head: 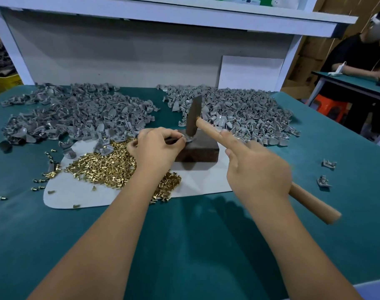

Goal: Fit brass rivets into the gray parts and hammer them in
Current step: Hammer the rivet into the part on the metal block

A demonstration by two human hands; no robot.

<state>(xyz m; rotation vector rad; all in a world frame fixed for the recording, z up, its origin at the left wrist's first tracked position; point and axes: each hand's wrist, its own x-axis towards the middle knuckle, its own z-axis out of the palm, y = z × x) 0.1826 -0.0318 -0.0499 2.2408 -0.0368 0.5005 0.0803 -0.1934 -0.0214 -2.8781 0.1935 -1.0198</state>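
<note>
While L hand (156,146) pinches part (188,139) on block (197,151), R hand (255,167) grips hammer (193,119), head down on part.

1 head-worn, wide-angle view looks forward and steeply down from above the green table (195,245); both forearms enter from the bottom edge, close to the lens; the far shelf unit (163,16) bows at the top; a second workbench (349,83) shows at the right edge.

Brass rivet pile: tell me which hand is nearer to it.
Left. The left hand hovers directly over the brass rivet pile, its fingertips at the dark block. The right hand grips the hammer, beyond the block.
</note>
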